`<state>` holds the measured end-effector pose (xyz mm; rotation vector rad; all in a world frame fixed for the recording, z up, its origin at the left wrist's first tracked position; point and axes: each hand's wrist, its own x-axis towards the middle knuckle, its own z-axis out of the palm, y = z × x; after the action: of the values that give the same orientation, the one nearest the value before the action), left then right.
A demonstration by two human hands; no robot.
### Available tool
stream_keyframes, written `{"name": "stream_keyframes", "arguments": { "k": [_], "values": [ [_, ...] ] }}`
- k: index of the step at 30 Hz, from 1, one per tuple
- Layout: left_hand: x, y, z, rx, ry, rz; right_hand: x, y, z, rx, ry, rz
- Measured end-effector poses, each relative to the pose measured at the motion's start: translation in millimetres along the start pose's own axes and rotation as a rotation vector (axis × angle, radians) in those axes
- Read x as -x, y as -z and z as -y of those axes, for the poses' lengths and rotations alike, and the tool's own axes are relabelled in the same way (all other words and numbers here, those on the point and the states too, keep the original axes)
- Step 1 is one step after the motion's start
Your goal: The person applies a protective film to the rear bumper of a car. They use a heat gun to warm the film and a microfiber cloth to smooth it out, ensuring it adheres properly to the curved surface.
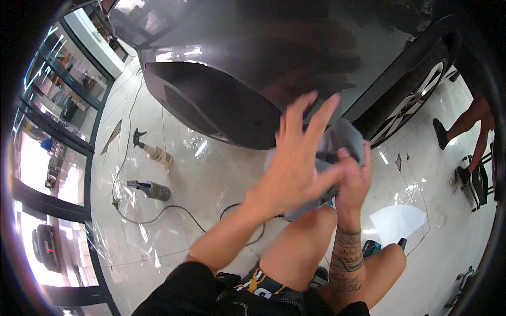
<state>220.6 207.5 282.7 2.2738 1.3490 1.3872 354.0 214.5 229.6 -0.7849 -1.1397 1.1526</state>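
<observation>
The person crouches on the tiled floor (pixel 221 174) facing the car's bumper (pixel 211 102), knees beneath the raised hands. The left hand (pixel 298 158) and right hand (pixel 354 176) meet on a cloth (pixel 345 138) just before the bodywork. To the left, two spray bottles (pixel 153 152) lie on the floor, one behind the other, with a cable (pixel 158 213) curling past the nearer. The wheel (pixel 416 97) sits right; beyond it stand another person's legs (pixel 464 124).

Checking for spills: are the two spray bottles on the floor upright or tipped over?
Tipped: both spray bottles lie on their sides on the tiled floor.
</observation>
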Motion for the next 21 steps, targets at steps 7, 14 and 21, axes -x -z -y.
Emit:
{"name": "stream_keyframes", "arguments": {
  "k": [7, 14, 21],
  "values": [
    [88, -6, -6, 0.395, 0.804, -0.402, -6, 29, -9, -0.71, -0.333, 0.902],
    [76, 55, -32, -0.026, 0.441, -0.501, 55, 150, -288, 1.28, -0.325, 0.434],
    [70, 88, -65, -0.227, 0.536, -0.017, 139, 110, -337, 0.401, -1.421, 0.266]
  ]
}}
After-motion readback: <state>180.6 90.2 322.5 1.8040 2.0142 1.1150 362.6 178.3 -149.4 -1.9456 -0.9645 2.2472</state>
